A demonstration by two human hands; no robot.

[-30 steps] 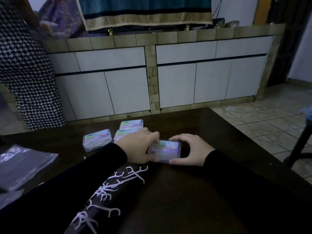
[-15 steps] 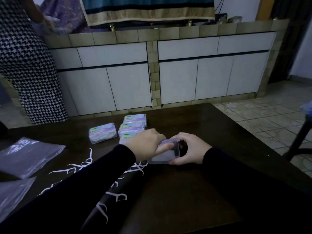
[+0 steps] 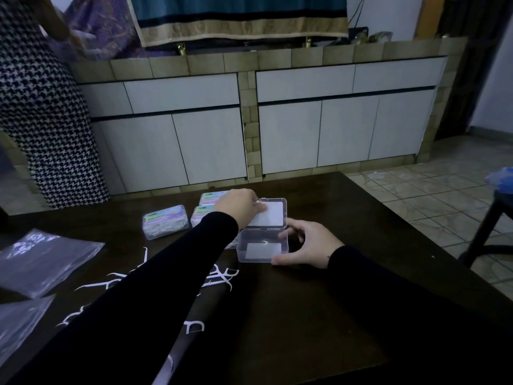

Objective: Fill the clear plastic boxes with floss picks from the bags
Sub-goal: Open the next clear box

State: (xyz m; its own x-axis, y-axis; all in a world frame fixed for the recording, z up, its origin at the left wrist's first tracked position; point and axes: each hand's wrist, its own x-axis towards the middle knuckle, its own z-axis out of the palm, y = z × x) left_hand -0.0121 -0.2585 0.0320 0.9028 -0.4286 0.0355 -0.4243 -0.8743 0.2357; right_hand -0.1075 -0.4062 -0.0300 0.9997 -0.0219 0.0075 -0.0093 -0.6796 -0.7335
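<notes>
A: Head view. Where's the box?

B: The box (image 3: 262,247) sits open on the table (image 3: 319,315), mid-table, its lid (image 3: 270,215) tipped back.

A: The hands?

B: The right hand (image 3: 308,244) curls round the box's right side. The left hand (image 3: 241,207) holds the lid's left edge, fingers bent over it.

A: What else?

B: Three filled boxes (image 3: 165,225) lie just left, partly behind the left arm. Loose picks (image 3: 219,277) lie under that arm, and two bags (image 3: 41,262) at the left edge.
</notes>
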